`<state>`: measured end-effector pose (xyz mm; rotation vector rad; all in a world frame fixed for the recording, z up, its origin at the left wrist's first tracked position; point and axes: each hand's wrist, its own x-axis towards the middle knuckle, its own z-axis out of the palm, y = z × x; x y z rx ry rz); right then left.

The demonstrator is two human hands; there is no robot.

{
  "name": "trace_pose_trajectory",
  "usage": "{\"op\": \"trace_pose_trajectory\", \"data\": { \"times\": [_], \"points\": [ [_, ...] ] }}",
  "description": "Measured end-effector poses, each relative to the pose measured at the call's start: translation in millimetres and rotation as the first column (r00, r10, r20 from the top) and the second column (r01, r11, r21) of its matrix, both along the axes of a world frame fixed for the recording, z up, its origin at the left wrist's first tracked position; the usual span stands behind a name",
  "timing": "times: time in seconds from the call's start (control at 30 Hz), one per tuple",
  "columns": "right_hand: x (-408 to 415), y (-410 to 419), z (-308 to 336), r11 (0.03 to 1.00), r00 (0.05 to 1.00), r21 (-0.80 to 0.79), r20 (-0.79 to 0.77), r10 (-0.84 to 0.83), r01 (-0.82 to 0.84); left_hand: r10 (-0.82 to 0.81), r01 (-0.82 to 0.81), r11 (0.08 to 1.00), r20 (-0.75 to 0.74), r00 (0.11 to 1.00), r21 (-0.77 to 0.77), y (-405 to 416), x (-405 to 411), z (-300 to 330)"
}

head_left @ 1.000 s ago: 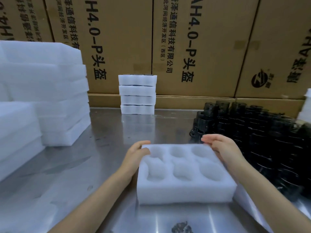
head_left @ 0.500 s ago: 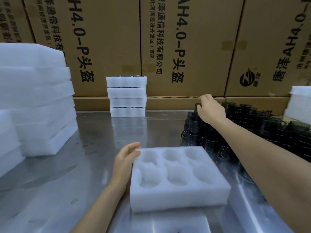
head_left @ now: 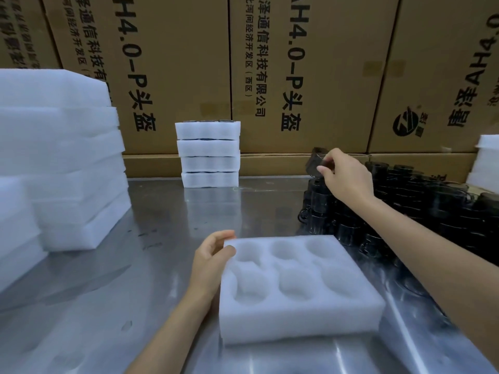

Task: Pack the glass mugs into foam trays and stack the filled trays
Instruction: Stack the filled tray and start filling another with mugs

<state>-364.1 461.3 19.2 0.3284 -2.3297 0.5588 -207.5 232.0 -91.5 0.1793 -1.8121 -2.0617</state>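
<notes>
A white foam tray point(head_left: 297, 287) with several empty round pockets lies on the steel table in front of me. My left hand point(head_left: 212, 259) holds its far left corner, thumb on the top edge. At the right, my right hand point(head_left: 344, 176) pinches a dark glass mug point(head_left: 314, 161) and holds it just above the pile of dark mugs point(head_left: 405, 209). Several filled trays stand stacked point(head_left: 208, 153) at the back of the table.
Tall stacks of empty white foam trays point(head_left: 62, 157) fill the left side. More white foam point(head_left: 486, 163) shows at the far right edge. Printed cardboard boxes point(head_left: 270, 71) wall off the back of the steel table point(head_left: 162, 238).
My right hand left the tray, reached to the mug pile, and now lifts one mug off its top. My left hand stayed at the tray's left corner.
</notes>
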Motion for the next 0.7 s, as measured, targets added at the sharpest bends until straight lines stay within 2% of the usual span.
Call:
{"op": "trace_pose_trajectory", "data": {
  "times": [0.1, 0.27, 0.4, 0.5, 0.6, 0.7],
  "points": [
    [42, -10, -3, 0.965, 0.972, -0.127, 0.010, 0.233, -0.230, 0.040, -0.040, 0.999, -0.006, 0.999, 0.001, 2, -3, 1],
    [110, -31, -29, 0.797, 0.858, -0.402, 0.052, 0.512, -0.451, 0.098, -0.099, 0.995, -0.022, 0.995, -0.026, 3, -6, 1],
    [124, -41, -40, 0.789, 0.795, -0.343, 0.165, 0.584, -0.509, 0.124, -0.145, 0.978, -0.144, 0.982, -0.150, 3, 0, 9],
    [120, -46, -45, 0.768, 0.728, -0.277, 0.250, 0.638, -0.578, 0.067, -0.116, 0.968, -0.218, 0.974, -0.221, 5, 6, 19],
    [117, -50, -48, 0.696, 0.643, -0.323, 0.269, 0.717, -0.642, -0.035, -0.052, 0.938, -0.244, 0.969, -0.342, 7, 11, 23],
    [117, -56, -49, 0.626, 0.573, -0.413, 0.259, 0.777, -0.662, 0.004, -0.176, 0.840, -0.320, 0.948, -0.513, 11, 14, 21]
  ]
}}
